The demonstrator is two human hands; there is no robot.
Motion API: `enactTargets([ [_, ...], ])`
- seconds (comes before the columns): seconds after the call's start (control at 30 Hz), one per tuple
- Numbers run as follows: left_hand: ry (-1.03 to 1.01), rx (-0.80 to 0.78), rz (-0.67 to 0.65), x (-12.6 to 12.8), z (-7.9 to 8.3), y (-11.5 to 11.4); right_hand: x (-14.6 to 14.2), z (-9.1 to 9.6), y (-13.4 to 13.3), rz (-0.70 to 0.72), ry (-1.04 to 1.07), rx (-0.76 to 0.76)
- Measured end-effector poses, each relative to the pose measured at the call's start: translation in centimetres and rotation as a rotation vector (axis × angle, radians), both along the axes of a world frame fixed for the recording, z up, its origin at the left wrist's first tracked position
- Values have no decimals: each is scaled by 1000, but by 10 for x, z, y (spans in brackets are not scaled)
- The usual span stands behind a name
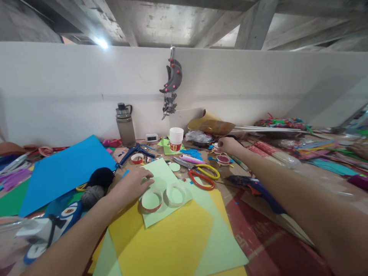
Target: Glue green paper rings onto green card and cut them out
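Observation:
On a light green sheet rests my left hand, its fingers loosely stretched, holding nothing. Just in front of it, two paper-cup rings lie side by side on the same sheet. My right hand reaches to the back right, its fingers curled at a small red-and-white paper-cup piece with blue and yellow bits around it. A similar paper-cup piece sits just in front. Between my hands lie scissors with red and yellow handles.
A stack of paper cups stands near the wall, left of a bowl. A bottle is at the back left. A blue glue gun lies under my right forearm. Yellow sheets cover the front; yarn balls sit left.

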State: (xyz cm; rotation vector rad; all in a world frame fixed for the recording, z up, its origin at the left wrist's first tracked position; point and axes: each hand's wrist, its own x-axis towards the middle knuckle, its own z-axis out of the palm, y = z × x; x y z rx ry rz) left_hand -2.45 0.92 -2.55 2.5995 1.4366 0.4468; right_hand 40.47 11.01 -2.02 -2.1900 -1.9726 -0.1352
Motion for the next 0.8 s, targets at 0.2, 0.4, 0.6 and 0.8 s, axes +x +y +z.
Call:
enactTargets([
  [0.2,-9,28,-22,2,2,-2,8,13,-15,20,23,4],
  [0.4,-11,53,-17,1,5,-1,11,16,-33,116,61,-172],
  [0.6,13,46,-16,2,12,-3,8,3,-39,146,80,-250],
  [0.8,21,60,-19,1,11,-3,11,-3,-37,91,73,-230],
])
